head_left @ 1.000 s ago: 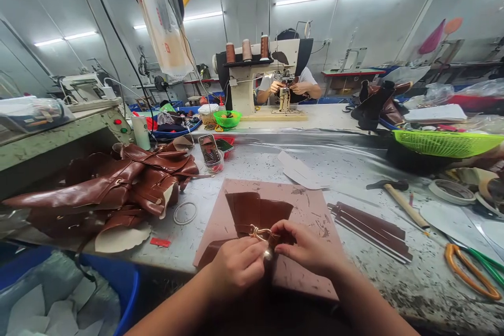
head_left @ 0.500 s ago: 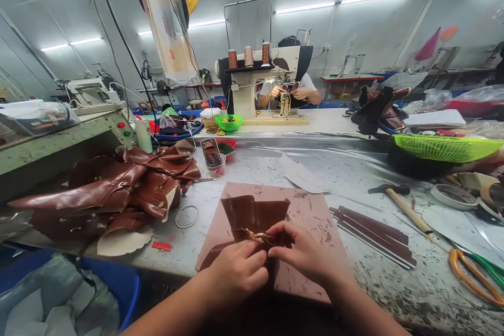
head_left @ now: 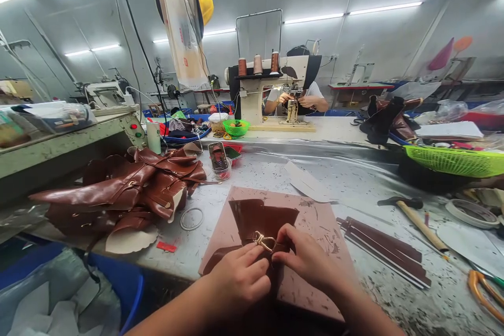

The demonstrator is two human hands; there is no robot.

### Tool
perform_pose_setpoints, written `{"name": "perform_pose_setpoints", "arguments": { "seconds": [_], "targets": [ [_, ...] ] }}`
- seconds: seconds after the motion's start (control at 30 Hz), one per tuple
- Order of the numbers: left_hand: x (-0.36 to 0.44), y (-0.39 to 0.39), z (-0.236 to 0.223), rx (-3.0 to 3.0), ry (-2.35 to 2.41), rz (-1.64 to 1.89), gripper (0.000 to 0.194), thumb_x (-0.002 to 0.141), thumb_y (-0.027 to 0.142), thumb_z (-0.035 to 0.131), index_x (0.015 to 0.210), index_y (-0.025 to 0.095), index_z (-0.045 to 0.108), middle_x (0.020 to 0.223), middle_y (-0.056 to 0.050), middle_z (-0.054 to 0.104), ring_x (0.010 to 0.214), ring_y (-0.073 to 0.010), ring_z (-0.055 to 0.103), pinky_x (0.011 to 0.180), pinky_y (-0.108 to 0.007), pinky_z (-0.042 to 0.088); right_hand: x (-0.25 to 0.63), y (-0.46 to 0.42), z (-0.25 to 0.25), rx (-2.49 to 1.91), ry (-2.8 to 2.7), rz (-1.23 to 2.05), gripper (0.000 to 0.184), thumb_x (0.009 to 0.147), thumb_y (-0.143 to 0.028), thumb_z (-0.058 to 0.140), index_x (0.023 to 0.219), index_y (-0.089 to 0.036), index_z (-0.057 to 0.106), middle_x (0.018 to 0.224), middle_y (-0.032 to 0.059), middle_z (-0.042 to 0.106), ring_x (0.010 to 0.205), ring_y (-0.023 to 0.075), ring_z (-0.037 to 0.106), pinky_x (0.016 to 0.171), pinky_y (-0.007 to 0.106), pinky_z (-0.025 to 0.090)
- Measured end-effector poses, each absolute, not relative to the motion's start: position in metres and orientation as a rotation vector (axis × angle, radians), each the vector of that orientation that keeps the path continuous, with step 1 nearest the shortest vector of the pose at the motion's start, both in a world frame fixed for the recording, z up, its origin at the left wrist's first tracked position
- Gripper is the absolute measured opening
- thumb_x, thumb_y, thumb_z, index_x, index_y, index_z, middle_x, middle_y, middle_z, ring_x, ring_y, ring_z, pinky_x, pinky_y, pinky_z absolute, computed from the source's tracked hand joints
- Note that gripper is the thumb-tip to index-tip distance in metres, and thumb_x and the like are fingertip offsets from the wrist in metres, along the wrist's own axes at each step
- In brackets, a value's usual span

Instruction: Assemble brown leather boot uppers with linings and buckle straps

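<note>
A brown leather boot piece (head_left: pixel 262 216) lies on the pink board (head_left: pixel 315 220) in front of me, its upper edge spread out. Over it sits a gold metal buckle (head_left: pixel 268 242) with a knot-like end at its left. My left hand (head_left: pixel 243 276) is closed, thumb and forefinger gripping the buckle from below. My right hand (head_left: pixel 305 254) pinches a narrow brown strap (head_left: pixel 280 247) at the buckle's right side. Whether the strap passes through the buckle is hard to see. The lower part of the leather is hidden beneath my hands.
Brown leather boot uppers (head_left: pixel 134 184) are heaped at left, near a white ring (head_left: pixel 191 219). Brown strips (head_left: pixel 386 247), a hammer (head_left: pixel 421 224) and orange-handled scissors (head_left: pixel 482 294) lie at right. Across the table, a person's hands (head_left: pixel 293 98) work at a sewing machine (head_left: pixel 252 97).
The buckle has turned to show more of its open loop. Both hands keep their grip. The whole view has shifted slightly, with things appearing lower and mostly further right.
</note>
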State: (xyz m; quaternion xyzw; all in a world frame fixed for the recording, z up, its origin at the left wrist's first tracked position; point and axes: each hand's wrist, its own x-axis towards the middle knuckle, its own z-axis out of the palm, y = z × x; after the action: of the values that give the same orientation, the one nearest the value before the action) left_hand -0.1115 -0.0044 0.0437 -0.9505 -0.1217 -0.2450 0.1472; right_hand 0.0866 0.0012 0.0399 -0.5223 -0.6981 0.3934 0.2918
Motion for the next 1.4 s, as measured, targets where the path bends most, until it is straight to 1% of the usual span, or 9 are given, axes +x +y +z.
{"name": "perform_pose_setpoints", "arguments": {
  "seconds": [0.17,0.33,0.5,0.67,0.8,1.0,1.13,1.27,1.4],
  "targets": [
    [-0.122,-0.005,0.054,-2.789,-0.322,-0.596,0.019,0.08,0.008,0.043,0.063,0.016,0.047,0.078,-0.004,0.06,0.085,-0.0165,0.054,0.08,-0.03,0.044,0.084,0.001,0.044,-1.477,-1.915,0.997,0.012,0.069,-0.016,0.062,0.072,-0.022,0.052,0.073,-0.0018,0.061,0.069,0.0174,0.054,0.061,0.027,0.037],
    [-0.118,0.008,0.053,-3.06,-0.617,-0.6,0.016,0.083,0.026,0.05,0.069,0.018,0.049,0.072,-0.001,0.057,0.073,-0.0142,0.05,0.07,-0.027,0.041,0.079,-0.004,0.05,-1.46,-1.902,1.069,0.012,0.068,-0.012,0.059,0.068,-0.021,0.051,0.068,-0.0033,0.058,0.065,0.0143,0.051,0.057,0.025,0.036],
    [-0.104,0.026,0.069,-3.12,-1.208,-0.623,0.022,0.073,0.028,0.066,0.09,0.018,0.056,0.093,-0.004,0.056,0.088,-0.0186,0.047,0.077,-0.03,0.037,0.082,-0.005,0.05,-1.28,-1.731,1.201,0.013,0.064,-0.011,0.058,0.072,-0.02,0.053,0.071,-0.0029,0.057,0.066,0.0132,0.05,0.061,0.025,0.039],
    [-0.096,0.037,0.078,-3.403,-1.287,-0.413,0.009,0.077,0.021,0.062,0.073,0.017,0.055,0.082,0.001,0.058,0.088,-0.0163,0.046,0.08,-0.03,0.032,0.087,-0.002,0.04,-1.176,-1.56,1.248,0.018,0.063,-0.016,0.059,0.08,-0.019,0.058,0.076,-0.0001,0.059,0.07,0.0149,0.053,0.065,0.027,0.042],
    [-0.098,0.041,0.073,-3.486,-1.484,-0.371,0.008,0.078,0.024,0.058,0.074,0.017,0.055,0.08,0.0,0.056,0.087,-0.0167,0.045,0.081,-0.03,0.033,0.085,-0.002,0.035,-1.128,-1.541,1.252,0.007,0.066,-0.024,0.059,0.068,-0.019,0.055,0.07,-0.0001,0.06,0.068,0.0161,0.055,0.064,0.028,0.043],
    [-0.099,0.042,0.069,-3.48,-1.702,-0.314,0.016,0.073,0.031,0.06,0.08,0.018,0.055,0.078,0.0,0.053,0.088,-0.019,0.043,0.078,-0.029,0.035,0.084,-0.001,0.037,-1.113,-1.655,1.135,0.017,0.076,-0.032,0.054,0.065,-0.019,0.055,0.066,0.0005,0.06,0.065,0.0161,0.056,0.061,0.028,0.042],
    [-0.094,0.041,0.068,-3.444,-1.863,-0.411,0.015,0.065,0.024,0.062,0.071,0.018,0.049,0.068,0.003,0.049,0.083,-0.0169,0.044,0.07,-0.024,0.036,0.089,0.003,0.038,-1.077,-1.552,1.321,0.015,0.076,-0.033,0.053,0.08,-0.019,0.058,0.075,0.0017,0.059,0.072,0.0165,0.055,0.068,0.03,0.043],
    [-0.093,0.044,0.065,-3.59,-1.959,-0.547,0.016,0.062,0.018,0.061,0.066,0.017,0.045,0.062,0.006,0.045,0.061,-0.0094,0.042,0.055,-0.019,0.033,0.093,0.004,0.038,-1.03,-1.387,1.432,0.018,0.074,-0.037,0.055,0.077,-0.02,0.05,0.071,-0.002,0.05,0.066,0.0137,0.051,0.064,0.028,0.043],
    [-0.094,0.046,0.061,-3.643,-1.979,-0.631,0.018,0.062,0.02,0.062,0.069,0.016,0.046,0.065,0.006,0.047,0.06,-0.0084,0.041,0.055,-0.019,0.033,0.091,0.002,0.042,-1.132,-1.531,1.371,0.017,0.073,-0.034,0.054,0.081,-0.019,0.054,0.075,0.0011,0.056,0.07,0.0162,0.053,0.067,0.031,0.042]
  ]
}}
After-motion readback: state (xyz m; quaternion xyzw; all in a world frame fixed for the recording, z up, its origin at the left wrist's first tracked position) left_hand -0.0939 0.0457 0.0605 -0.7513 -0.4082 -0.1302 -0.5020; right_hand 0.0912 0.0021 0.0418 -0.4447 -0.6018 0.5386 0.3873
